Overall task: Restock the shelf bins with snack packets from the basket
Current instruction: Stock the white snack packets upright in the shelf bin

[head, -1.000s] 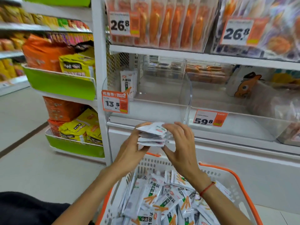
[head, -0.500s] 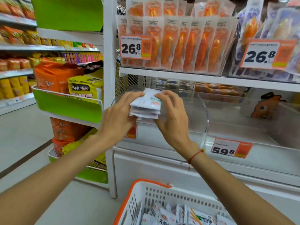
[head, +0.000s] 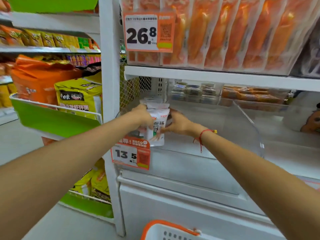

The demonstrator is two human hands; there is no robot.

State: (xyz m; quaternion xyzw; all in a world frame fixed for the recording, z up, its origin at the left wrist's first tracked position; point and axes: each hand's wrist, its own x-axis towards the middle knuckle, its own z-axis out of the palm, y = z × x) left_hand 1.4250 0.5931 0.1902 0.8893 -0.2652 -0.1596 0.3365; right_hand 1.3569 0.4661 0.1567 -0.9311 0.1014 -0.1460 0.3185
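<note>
Both my hands reach into the clear plastic shelf bin (head: 245,118) at its left end. Between them stands a stack of white snack packets (head: 158,125) with green and orange print, upright against the bin's left side. My left hand (head: 142,116) grips the stack from the left. My right hand (head: 178,124) holds its right edge, a red string on the wrist. Only the rim of the white basket (head: 166,230) with its orange handle shows at the bottom edge; its contents are out of view.
A 13.5 price tag (head: 130,155) hangs on the bin's front below my hands. Above, a shelf holds orange packets behind a 26.8 tag (head: 149,32). A white upright post (head: 109,66) stands left of the bin. Green racks with orange and yellow bags (head: 76,97) fill the left.
Both hands have carried the packet stack from above the basket up and forward into the left end of the clear bin, turning it upright. The view has moved closer to the shelf.
</note>
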